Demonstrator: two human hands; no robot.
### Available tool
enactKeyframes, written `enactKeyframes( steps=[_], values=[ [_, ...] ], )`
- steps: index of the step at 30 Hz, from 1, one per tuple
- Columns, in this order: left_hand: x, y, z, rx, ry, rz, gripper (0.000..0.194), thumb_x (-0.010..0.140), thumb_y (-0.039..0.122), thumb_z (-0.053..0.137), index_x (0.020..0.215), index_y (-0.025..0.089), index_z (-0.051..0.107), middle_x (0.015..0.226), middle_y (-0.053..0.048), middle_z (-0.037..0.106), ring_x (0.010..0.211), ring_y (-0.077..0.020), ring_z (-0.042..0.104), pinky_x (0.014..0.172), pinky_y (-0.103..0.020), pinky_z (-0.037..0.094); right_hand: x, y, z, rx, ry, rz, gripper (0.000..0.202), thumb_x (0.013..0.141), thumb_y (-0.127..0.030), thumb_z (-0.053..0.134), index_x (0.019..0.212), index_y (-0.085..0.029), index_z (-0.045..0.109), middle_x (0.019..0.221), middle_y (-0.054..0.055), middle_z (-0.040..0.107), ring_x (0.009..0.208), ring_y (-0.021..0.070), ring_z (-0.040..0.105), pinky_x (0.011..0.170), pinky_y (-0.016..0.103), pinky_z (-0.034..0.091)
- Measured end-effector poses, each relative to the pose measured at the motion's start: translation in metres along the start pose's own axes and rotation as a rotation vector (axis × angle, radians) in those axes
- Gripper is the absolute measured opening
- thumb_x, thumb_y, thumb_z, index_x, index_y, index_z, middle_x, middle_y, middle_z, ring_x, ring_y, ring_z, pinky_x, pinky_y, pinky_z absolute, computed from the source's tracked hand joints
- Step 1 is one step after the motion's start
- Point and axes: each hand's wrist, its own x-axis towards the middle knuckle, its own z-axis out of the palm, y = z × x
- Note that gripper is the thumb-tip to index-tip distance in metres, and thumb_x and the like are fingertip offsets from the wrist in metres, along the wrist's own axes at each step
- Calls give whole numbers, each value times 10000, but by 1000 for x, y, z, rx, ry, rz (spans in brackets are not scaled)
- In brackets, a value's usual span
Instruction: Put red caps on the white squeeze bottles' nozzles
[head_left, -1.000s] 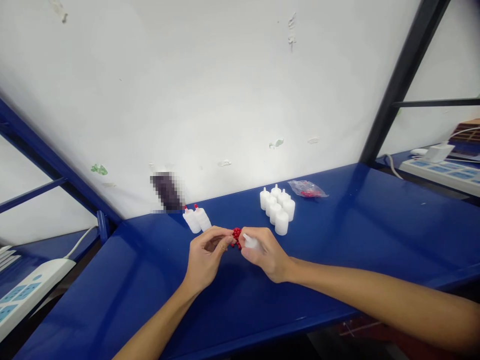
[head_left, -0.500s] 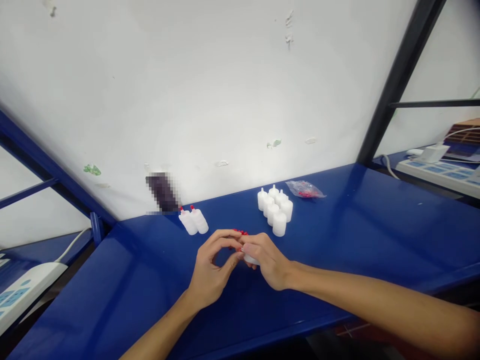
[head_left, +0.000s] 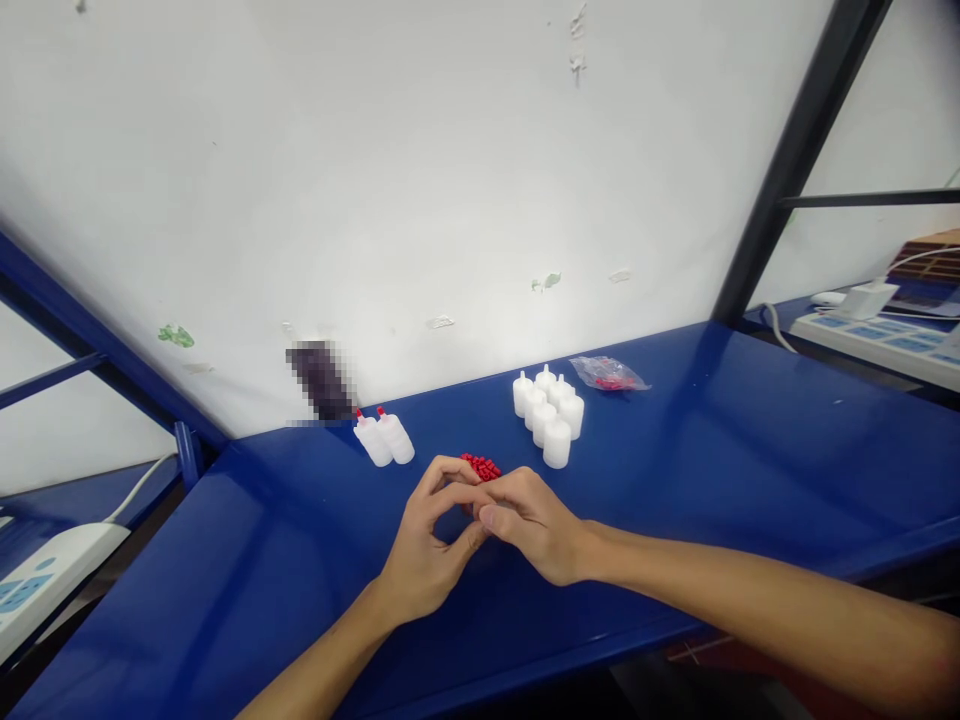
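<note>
My left hand [head_left: 431, 545] is closed in a pinch, its fingertips meeting those of my right hand [head_left: 544, 525]. A small red cap shows half a second ago at the left fingertips; now the fingers cover it almost wholly. Wrapped in my right hand is a small white plastic bottle, hidden at this moment behind the fingers and thumb. Just beyond the fingers lies a pile of red caps [head_left: 481, 466]. To the right behind it stands a group of several white bottles [head_left: 556, 444] with bare nozzles. Left of the pile, more white bottles [head_left: 393, 440] carry red caps.
A clear plastic bag [head_left: 611, 374] with red pieces lies at the back of the blue table [head_left: 675, 470]. A pixelated dark patch [head_left: 322, 380] is by the wall. Power strips [head_left: 877, 340] and frame posts [head_left: 780, 165] stand at the sides.
My hands have closed together, and the white bottle that showed under my right thumb is now covered. More of the red cap pile shows. The view has shifted slightly.
</note>
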Motion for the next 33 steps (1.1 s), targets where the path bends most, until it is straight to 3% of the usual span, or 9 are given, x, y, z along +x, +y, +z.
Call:
enactKeyframes(
  steps=[3, 7, 12, 17, 21, 25, 29, 31, 33],
  values=[
    [-2, -1, 2, 29, -5, -1, 61, 907, 229, 626, 938, 220, 677, 945, -31, 467, 806, -136, 502, 721, -266, 461, 0, -1, 2, 18, -8, 18, 430, 907, -445, 389, 565, -191, 333, 542, -43, 294, 504, 92, 280, 508, 255, 239],
    [-1, 0, -5, 88, 3, -44, 104, 908, 284, 618, 891, 195, 669, 814, -14, 496, 742, -136, 485, 679, -259, 422, 0, 0, 3, 63, -5, 39, 363, 930, -448, 388, 697, -183, 469, 598, -34, 404, 545, 108, 365, 541, 254, 291],
    [2, -9, -54, 191, 154, -391, 265, 889, 440, 592, 905, 176, 610, 601, 40, 536, 538, -116, 495, 540, -229, 380, -3, 2, 2, 40, -62, 58, 127, 928, -225, 372, 1024, -207, 453, 681, -46, 485, 608, 129, 437, 637, 268, 373],
    [-12, -38, -100, 497, 70, -664, 360, 841, 524, 585, 914, 176, 641, 523, 47, 596, 448, -144, 573, 541, -248, 431, -5, -5, 6, -53, -285, -20, 289, 819, -89, 474, 1086, -202, 470, 895, -11, 575, 703, 121, 504, 712, 263, 421],
    [-17, -51, -105, 581, 128, -628, 380, 843, 542, 571, 988, 196, 628, 551, 56, 617, 440, -147, 589, 546, -251, 441, -4, -6, 11, -126, -330, 4, 207, 799, -158, 585, 1004, -193, 592, 921, 9, 653, 797, 151, 586, 805, 285, 451],
    [-17, -49, -102, 551, 244, -575, 377, 842, 546, 582, 993, 202, 556, 693, 24, 685, 531, -164, 644, 553, -255, 455, -5, -2, 13, -181, -324, -24, 179, 772, -158, 592, 943, -200, 627, 921, 18, 677, 846, 177, 601, 894, 335, 439],
    [-19, -34, -95, 642, 332, -463, 300, 876, 504, 558, 868, 205, 578, 593, 35, 626, 599, -171, 622, 663, -279, 471, -8, 2, 15, -213, -301, -77, 151, 698, -119, 561, 823, -200, 581, 808, -7, 638, 745, 156, 559, 767, 289, 444],
    [-19, -26, -85, 705, 244, -369, 275, 883, 459, 555, 792, 205, 610, 520, 44, 555, 581, -166, 578, 694, -286, 457, -10, 2, 15, -248, -272, -94, 133, 652, -117, 561, 755, -199, 544, 715, -27, 583, 674, 141, 509, 704, 270, 422],
    [-17, -22, -71, 725, 43, -300, 240, 883, 413, 565, 796, 208, 653, 490, 46, 522, 556, -161, 549, 675, -281, 435, -11, 1, 16, -275, -257, -112, 140, 613, -123, 569, 724, -197, 527, 670, -36, 542, 636, 133, 470, 670, 262, 401]
  ],
)
